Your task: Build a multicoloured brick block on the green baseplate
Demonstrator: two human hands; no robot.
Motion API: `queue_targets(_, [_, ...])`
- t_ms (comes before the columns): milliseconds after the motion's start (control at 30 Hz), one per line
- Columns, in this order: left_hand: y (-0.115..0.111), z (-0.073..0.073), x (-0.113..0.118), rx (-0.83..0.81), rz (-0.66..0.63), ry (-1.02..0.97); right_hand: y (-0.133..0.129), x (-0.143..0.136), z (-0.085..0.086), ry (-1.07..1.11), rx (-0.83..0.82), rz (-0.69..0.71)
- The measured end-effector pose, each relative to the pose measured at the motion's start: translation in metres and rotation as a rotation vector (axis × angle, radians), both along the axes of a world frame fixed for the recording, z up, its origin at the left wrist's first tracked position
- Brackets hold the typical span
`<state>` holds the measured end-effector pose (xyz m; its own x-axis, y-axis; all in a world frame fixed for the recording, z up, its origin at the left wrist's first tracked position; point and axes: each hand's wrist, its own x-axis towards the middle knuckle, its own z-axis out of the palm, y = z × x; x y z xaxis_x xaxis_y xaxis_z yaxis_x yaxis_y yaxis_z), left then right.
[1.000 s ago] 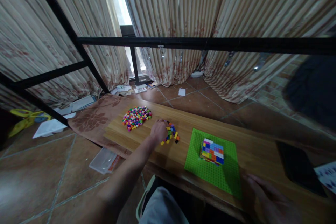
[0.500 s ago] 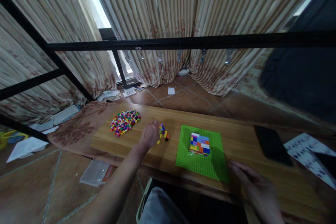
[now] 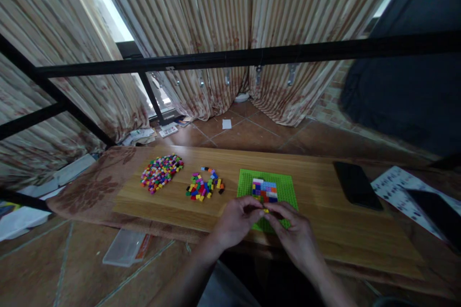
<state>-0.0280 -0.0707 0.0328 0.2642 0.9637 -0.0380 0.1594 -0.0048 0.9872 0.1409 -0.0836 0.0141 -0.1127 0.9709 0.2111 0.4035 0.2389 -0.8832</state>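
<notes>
My left hand (image 3: 236, 220) and my right hand (image 3: 293, 230) meet over the near edge of the green baseplate (image 3: 288, 184). Between their fingertips is a small yellow brick (image 3: 266, 210), pinched from both sides. Just behind the fingers, a block of multicoloured bricks (image 3: 266, 189) stands on the baseplate, its near part hidden by my hands. Left of the baseplate lies a small group of loose bricks (image 3: 202, 187), and farther left a larger pile of mixed bricks (image 3: 162, 172).
The wooden board (image 3: 324, 225) carries a black phone-like slab (image 3: 356, 184) at the right. Beyond it are a printed sheet (image 3: 392, 182) and another dark device (image 3: 428, 208). A clear plastic box (image 3: 122, 248) sits on the floor. A black rail (image 3: 216, 60) crosses behind the board.
My left hand has moved right, away from the small brick group, and now meets my right hand, which has come left over the baseplate. A yellow brick shows between them. The view has shifted.
</notes>
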Motion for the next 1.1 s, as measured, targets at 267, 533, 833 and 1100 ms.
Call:
queue_targets(267, [0.007, -0.004, 0.001, -0.016, 0.091, -0.04, 0.01, 0.004, -0.003, 0.005, 0.038, -0.008])
queue_targets(533, [0.036, -0.018, -0.011, 0.083, 0.303, 0.163, 0.056, 0.022, -0.01, -0.097, 0.109, -0.204])
queue_targets(833, [0.078, -0.006, -0.001, 0.264, 0.154, 0.458, 0.088, 0.024, -0.021, -0.153, 0.039, -0.141])
queue_targets(1100, [0.099, -0.007, 0.011, 0.228, -0.096, 0.545, 0.094, 0.026, -0.019, -0.193, -0.017, -0.085])
